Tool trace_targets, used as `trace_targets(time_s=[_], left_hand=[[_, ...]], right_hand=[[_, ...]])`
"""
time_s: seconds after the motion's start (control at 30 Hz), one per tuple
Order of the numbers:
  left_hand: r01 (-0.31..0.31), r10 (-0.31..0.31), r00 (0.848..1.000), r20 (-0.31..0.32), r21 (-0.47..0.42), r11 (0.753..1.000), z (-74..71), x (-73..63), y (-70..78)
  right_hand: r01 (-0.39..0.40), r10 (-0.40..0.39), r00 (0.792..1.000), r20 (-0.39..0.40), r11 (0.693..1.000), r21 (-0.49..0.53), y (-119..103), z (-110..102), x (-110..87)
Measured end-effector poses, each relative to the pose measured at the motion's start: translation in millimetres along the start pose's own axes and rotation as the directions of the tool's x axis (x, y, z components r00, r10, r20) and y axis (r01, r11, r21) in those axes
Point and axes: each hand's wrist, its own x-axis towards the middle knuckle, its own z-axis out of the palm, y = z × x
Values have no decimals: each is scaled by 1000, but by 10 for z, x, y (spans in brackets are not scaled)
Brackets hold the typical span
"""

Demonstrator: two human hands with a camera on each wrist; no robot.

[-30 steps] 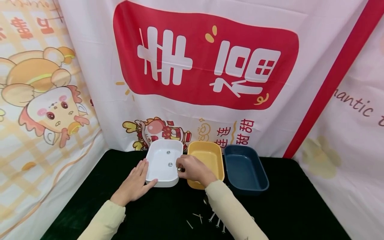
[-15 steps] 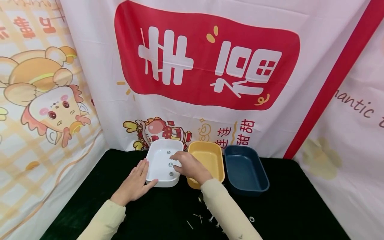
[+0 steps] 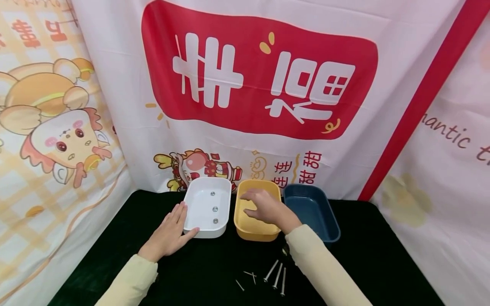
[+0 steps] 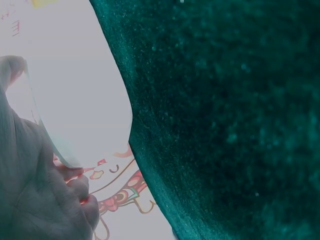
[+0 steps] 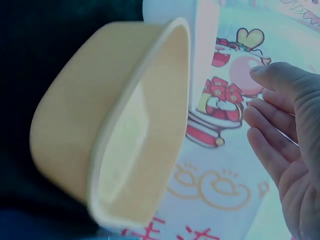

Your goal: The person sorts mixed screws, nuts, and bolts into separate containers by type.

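White tray [image 3: 197, 212] holds three metal pieces [image 3: 215, 209]; our left hand [image 3: 167, 233], spread, braces it. Our right hand [image 3: 267, 209], empty, loosely bent, is over the yellow tray [image 3: 256, 234]. We'd brace lightly so nothing rolls.

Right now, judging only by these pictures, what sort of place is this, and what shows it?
Probably a makeshift booth, perhaps indoors: printed cloth hangs behind and on both sides of a dark-covered table, where three trays stand side by side.

R grip [image 3: 269, 209] now over yel. bin [image 3: 254, 234]
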Motion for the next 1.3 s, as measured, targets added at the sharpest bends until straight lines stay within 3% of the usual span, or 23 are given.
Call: trace_targets(time_s=[0.27,0.8,1.03,1.3], left_hand=[[9,-9,1000,10,-9,1000,-8,-4,-1],[11,-11,1000,15,5,1000,-17,5,18],[10,-10,1000,15,10,1000,-11,15,20],[7,-7,1000,17,15,1000,-19,18,21]], right_hand=[[-8,11,999,41,998,-69,45,-196,-418],[102,-94,994,54,983,-155,12,-344,-1213],[53,-37,993,115,988,-143,53,-429,-1501],[-42,69,971,230,992,-120,129,-452,-1776]])
